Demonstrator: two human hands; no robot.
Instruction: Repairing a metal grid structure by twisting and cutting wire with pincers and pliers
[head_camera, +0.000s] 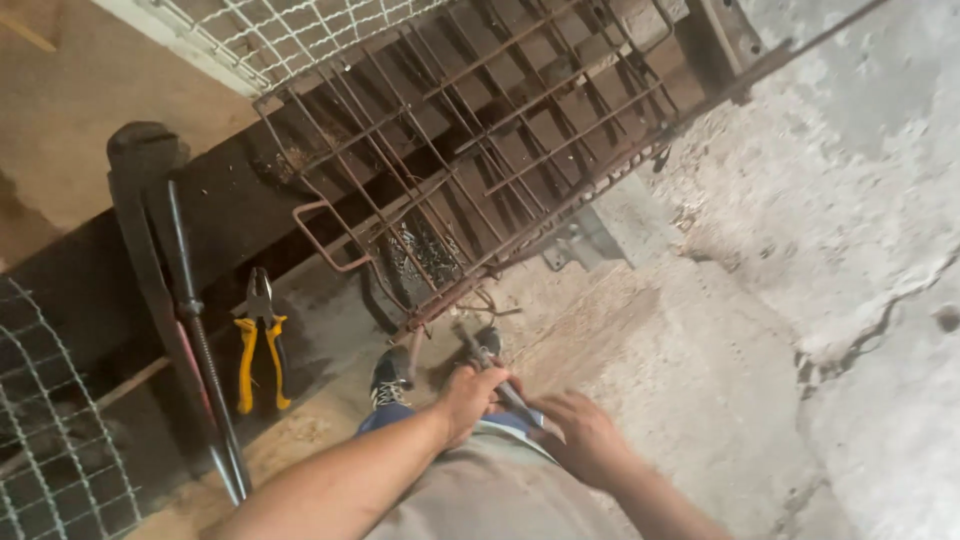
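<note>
Two hands are closed around one slim metal tool (497, 377), which points up toward the lower corner of a rusty wire grid (470, 150). Well left of the fingers, yellow-handled pliers (260, 340) and a long dark bar (190, 310) are left lying apart. The left hand (468, 398) is clamped on the shaft nearer the tip; the right hand (583, 436) is wrapped on the rear end. For control, the tip is best steadied by the forward grip while force is fed from behind, clear of the shoe (388, 382) below.

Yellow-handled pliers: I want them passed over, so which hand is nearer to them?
Left. The left hand grips a metal tool to the right of the yellow-handled pliers; the right hand sits farther right still.
</note>
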